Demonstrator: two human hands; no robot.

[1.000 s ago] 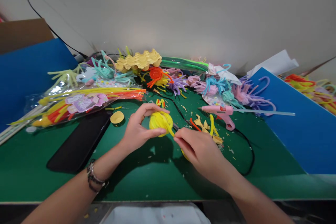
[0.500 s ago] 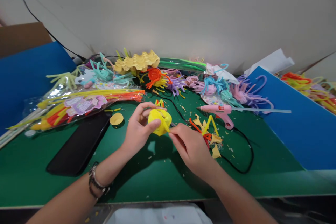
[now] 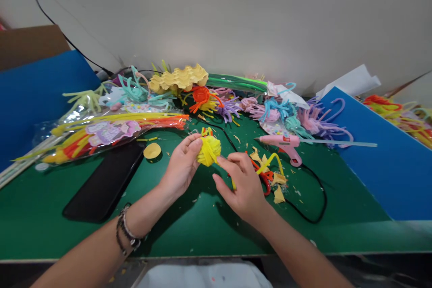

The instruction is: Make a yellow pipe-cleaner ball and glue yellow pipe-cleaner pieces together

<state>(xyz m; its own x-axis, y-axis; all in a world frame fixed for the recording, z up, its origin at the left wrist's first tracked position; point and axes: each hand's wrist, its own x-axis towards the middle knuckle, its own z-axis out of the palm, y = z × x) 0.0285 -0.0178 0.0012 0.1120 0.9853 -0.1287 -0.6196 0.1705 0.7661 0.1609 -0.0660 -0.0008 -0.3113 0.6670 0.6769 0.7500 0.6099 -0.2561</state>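
Observation:
My left hand (image 3: 184, 159) grips a ball wound with yellow pipe cleaner (image 3: 208, 152), thumb on its upper left side. Small orange and yellow ends (image 3: 206, 132) stick up behind the ball. Just to the right is my right hand (image 3: 245, 184), thumb and index finger apart, the index fingertip at the ball's lower right edge. A yellow pipe cleaner strand (image 3: 272, 158) bends up behind this hand, and a bit of yellow shows between its fingers. Beside the knuckles, a red loop (image 3: 266, 186) lies among yellow paper scraps (image 3: 278, 194).
A pink glue gun (image 3: 286, 143) with its glue stick and black cord lies to the right. At the left are a black phone-shaped slab (image 3: 104, 184), a round tan disc (image 3: 152, 150) and bagged pipe cleaners (image 3: 101, 137). An egg carton piece (image 3: 180, 77) sits behind. Blue panels (image 3: 381, 153) flank the table.
My left hand has turned the yellow ball, so its wound strands face me. My right thumb and index finger have parted from their pinch on the strand.

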